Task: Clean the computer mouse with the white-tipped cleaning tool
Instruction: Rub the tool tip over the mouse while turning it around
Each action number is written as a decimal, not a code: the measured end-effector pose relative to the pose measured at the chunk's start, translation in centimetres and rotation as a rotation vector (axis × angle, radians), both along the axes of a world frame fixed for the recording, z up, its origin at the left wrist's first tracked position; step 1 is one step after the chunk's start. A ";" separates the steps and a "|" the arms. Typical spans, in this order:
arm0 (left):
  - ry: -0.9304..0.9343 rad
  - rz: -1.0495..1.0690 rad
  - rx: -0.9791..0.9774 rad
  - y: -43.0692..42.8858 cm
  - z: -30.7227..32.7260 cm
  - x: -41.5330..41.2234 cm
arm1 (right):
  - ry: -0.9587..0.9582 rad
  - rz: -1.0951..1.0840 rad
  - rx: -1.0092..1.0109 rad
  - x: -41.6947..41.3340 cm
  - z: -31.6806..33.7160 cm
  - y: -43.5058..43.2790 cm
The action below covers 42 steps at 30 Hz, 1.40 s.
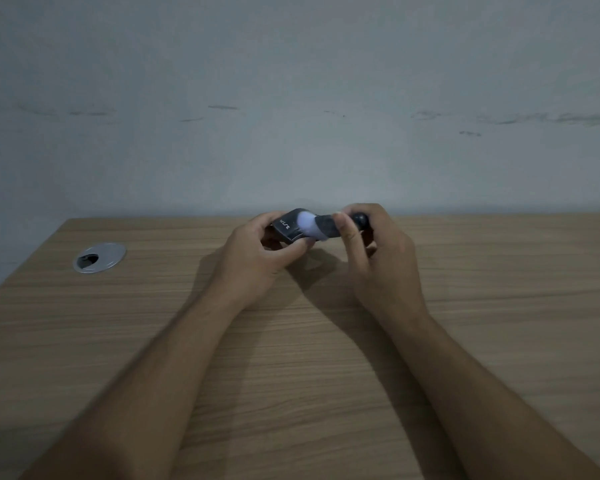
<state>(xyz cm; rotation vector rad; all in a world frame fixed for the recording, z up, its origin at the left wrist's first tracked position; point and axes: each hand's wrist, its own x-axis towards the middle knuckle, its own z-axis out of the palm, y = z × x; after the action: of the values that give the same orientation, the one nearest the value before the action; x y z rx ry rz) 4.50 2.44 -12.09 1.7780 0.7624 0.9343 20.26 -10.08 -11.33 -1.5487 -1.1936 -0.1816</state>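
Note:
A small black computer mouse [286,227] with white lettering is held above the wooden desk [291,358], near its far edge. My left hand [257,261] grips it from the left and below, so most of its body is hidden. My right hand [374,251] holds a dark-handled cleaning tool [328,227]. The tool's white tip [309,225] rests against the right side of the mouse. The handle's rounded end [359,220] sticks out between my right fingers.
A round silver cable grommet [99,257] is set in the desk at the far left. A pale wall [291,116] rises straight behind the desk's far edge. The desk's left edge runs diagonally toward the near left.

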 end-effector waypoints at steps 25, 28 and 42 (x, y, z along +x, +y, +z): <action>0.150 -0.016 0.282 -1.2 0.9 -0.4 | -0.022 0.062 0.060 -1.4 0.5 0.1; 0.100 0.023 0.293 -1.0 0.7 -0.1 | -0.090 0.091 0.073 -2.0 0.6 0.1; 0.133 0.066 0.485 -0.2 0.0 0.3 | -0.282 -0.026 0.130 -1.4 0.8 0.0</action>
<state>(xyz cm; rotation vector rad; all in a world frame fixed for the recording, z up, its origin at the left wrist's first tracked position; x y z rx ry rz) 4.85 2.20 -12.06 2.2646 0.7216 1.1219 18.82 -10.07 -10.57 -1.4568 -1.3524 -0.4991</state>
